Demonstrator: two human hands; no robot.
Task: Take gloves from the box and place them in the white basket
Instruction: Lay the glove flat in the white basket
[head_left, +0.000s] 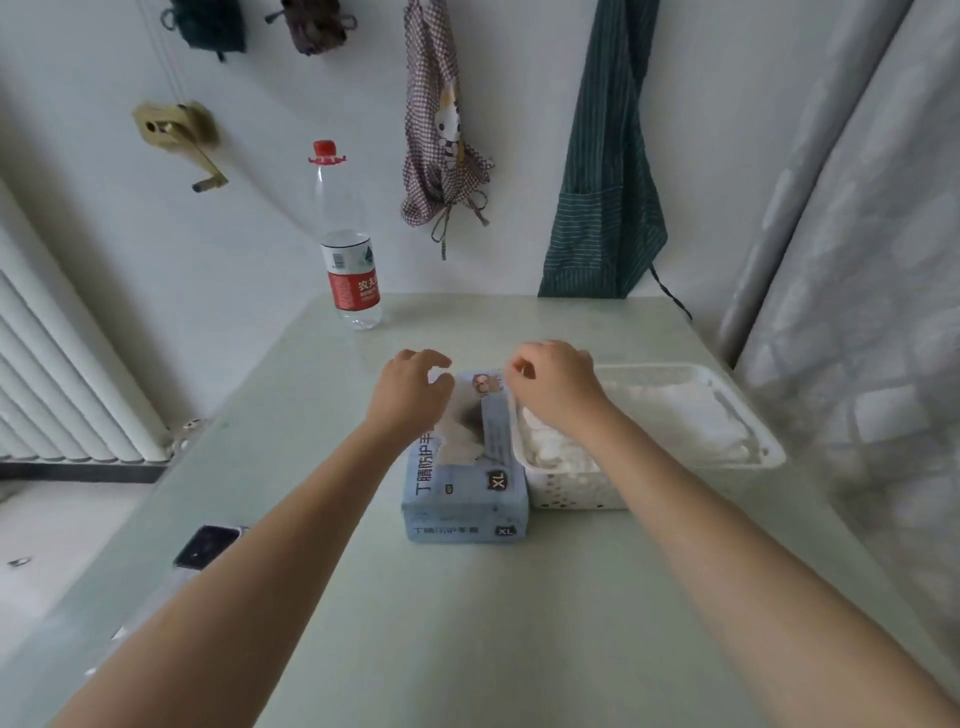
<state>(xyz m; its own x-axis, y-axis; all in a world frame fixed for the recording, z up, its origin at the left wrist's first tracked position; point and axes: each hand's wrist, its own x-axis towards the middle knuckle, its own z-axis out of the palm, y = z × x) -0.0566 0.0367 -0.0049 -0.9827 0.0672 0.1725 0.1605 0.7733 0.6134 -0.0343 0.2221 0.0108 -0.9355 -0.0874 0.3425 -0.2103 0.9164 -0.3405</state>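
Note:
A light blue glove box marked XL lies on the table, with white gloves showing in its torn top opening. Touching its right side is the white basket, holding a pile of white gloves. My left hand hovers over the far left part of the box with loosely curled fingers and holds nothing. My right hand is over the box's far right edge and the basket's left rim. Its fingertips are pinched together on what looks like a thin white glove edge.
A clear plastic bottle with a red cap stands at the table's far left. A dark phone lies near the left edge. Aprons and bags hang on the wall behind. A radiator is at the left and a curtain at the right.

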